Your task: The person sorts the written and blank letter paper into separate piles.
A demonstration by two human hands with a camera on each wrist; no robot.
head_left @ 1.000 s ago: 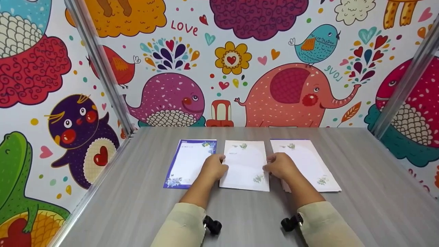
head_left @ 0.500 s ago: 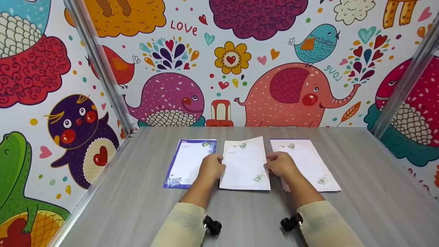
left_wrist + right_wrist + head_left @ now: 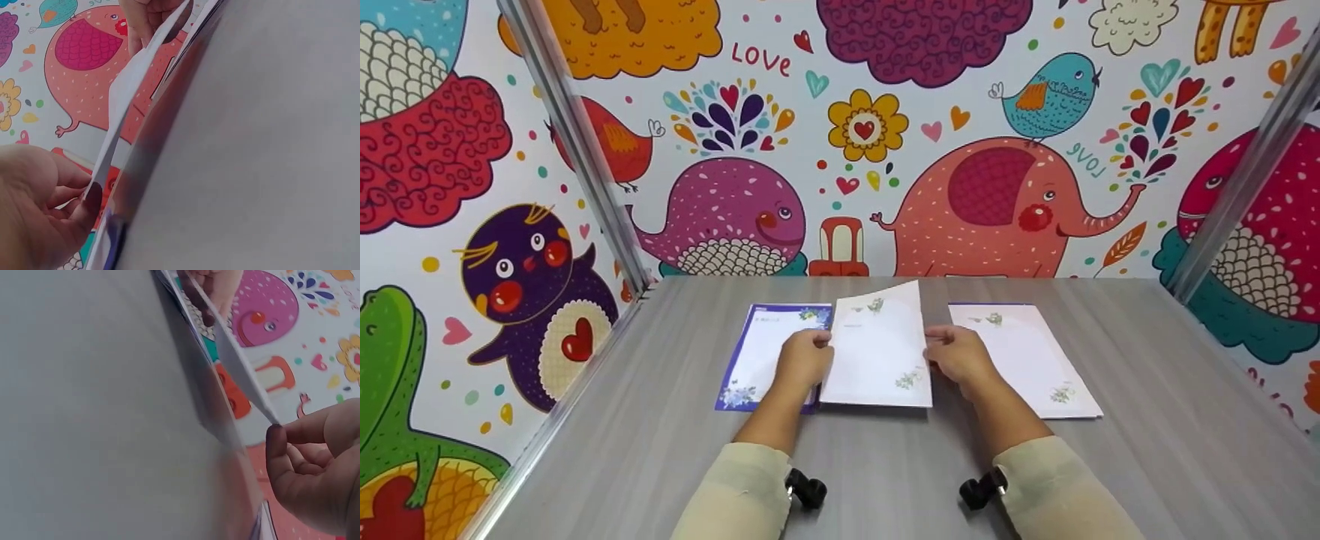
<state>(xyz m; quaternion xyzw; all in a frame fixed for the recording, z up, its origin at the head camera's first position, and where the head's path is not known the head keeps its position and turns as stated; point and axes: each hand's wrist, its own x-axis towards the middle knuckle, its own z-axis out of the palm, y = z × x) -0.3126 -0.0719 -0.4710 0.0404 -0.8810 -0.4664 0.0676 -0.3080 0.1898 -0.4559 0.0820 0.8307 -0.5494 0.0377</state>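
Observation:
A white sheet of stationery paper [image 3: 877, 364] with small green flower prints hangs above the table, its top right corner bent up. My left hand [image 3: 804, 361] pinches its left edge, over the blue-bordered paper [image 3: 757, 356]. At the opposite edge, my right hand [image 3: 958, 354] pinches the sheet between thumb and fingers. Both wrist views show the sheet [image 3: 121, 101] almost edge-on, clear of the tabletop; whether it is one sheet or more, I cannot tell. To the right lies a stack of similar flower-printed paper [image 3: 1031, 364].
The grey wood-grain table [image 3: 877, 480] extends around the papers. Behind it stands a wall [image 3: 840, 187] with cartoon animal prints. Metal posts [image 3: 577, 142] rise at the back corners. Small black devices [image 3: 806, 489] sit at both sleeve cuffs.
Both hands have lifted the middle sheet off the table and carried it left, partly over the blue-bordered paper. Its top right corner has risen. The side papers have stayed in place.

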